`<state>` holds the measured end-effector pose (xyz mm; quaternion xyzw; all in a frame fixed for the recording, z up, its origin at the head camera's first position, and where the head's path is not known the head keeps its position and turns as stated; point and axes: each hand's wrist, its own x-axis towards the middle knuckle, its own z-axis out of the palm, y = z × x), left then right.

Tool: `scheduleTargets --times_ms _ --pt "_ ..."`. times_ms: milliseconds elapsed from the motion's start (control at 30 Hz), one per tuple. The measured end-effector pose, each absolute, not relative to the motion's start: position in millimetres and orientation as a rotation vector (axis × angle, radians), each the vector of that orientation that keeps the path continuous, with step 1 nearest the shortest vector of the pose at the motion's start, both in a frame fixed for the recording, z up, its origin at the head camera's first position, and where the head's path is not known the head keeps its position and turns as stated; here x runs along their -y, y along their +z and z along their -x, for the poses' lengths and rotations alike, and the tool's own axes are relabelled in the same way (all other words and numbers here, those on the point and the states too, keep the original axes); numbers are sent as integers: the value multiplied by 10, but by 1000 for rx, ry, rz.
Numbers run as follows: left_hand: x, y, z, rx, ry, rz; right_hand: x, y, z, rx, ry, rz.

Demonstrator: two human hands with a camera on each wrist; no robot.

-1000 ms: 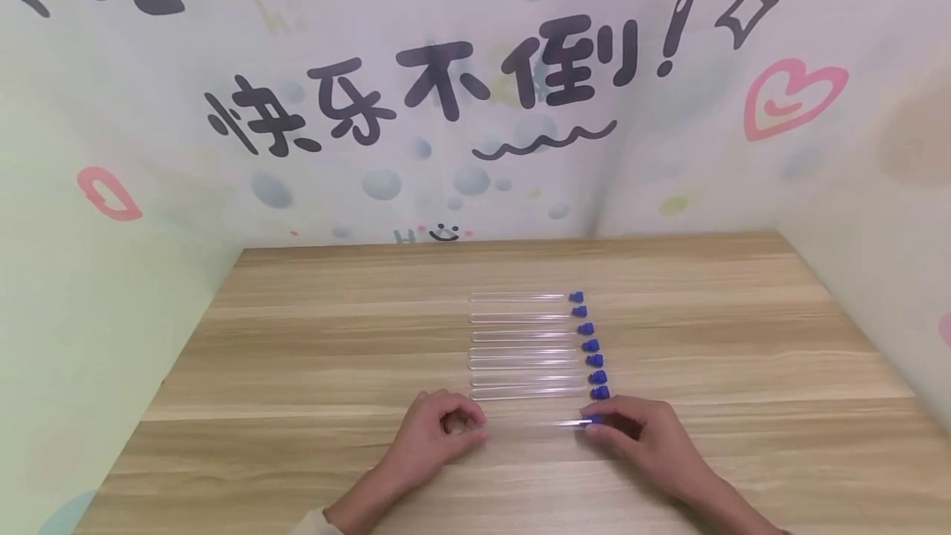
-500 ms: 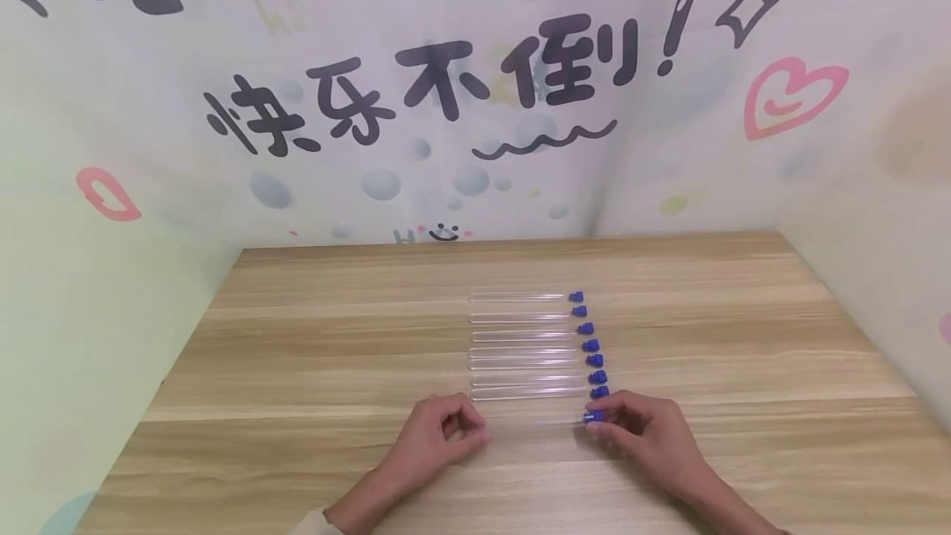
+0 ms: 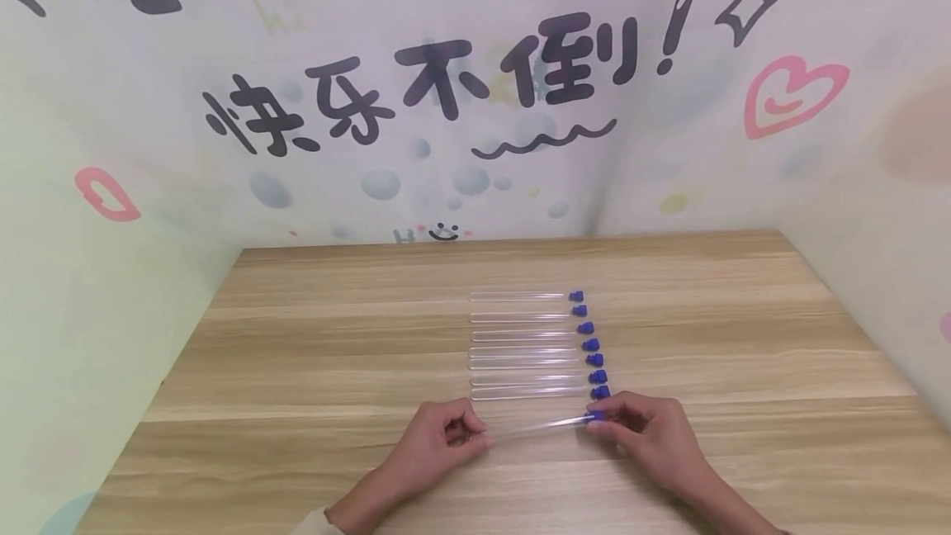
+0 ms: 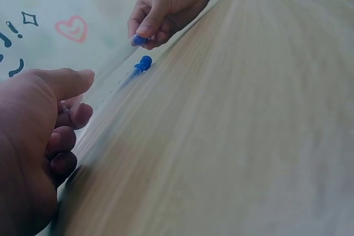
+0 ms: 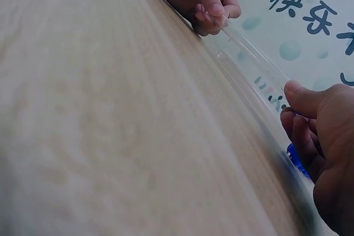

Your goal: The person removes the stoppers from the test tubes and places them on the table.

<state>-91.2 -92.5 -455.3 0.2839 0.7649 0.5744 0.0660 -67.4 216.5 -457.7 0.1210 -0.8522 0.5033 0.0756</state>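
Observation:
Thumb and fingers of my left hand [image 3: 437, 441] pinch the left, rounded end of a clear test tube [image 3: 542, 425]. At its other end my right hand [image 3: 654, 437] pinches the blue stopper [image 4: 139, 40], which sits at the tube's mouth. How deep the stopper goes in is hidden by the fingers. The tube hangs between both hands, a little above the table, its right end slightly farther from me. Just beyond it lie several more clear test tubes [image 3: 520, 336] in a row, each with a blue stopper [image 3: 586, 328] at its right end.
The wood-grain table [image 3: 312, 329] runs back to a printed white curtain [image 3: 416, 147]. Pale walls of the same sort stand at left and right. The nearest lying stopper [image 3: 600, 392] is close to my right fingertips.
The held tube has become slanted, its left end shifting a little toward me along with my left fingertips. My right hand keeps nearly the same place. The lying tubes have not moved.

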Motion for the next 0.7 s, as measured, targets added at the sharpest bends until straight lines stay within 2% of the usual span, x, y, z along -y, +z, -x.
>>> scheduleTargets --times_ms 433,700 --pt "925 -4545 909 -2296 1730 -907 -2155 -4543 661 2584 1510 -280" --pt "898 -4383 862 -2346 1732 -913 -2168 -4528 659 2600 1545 -255"
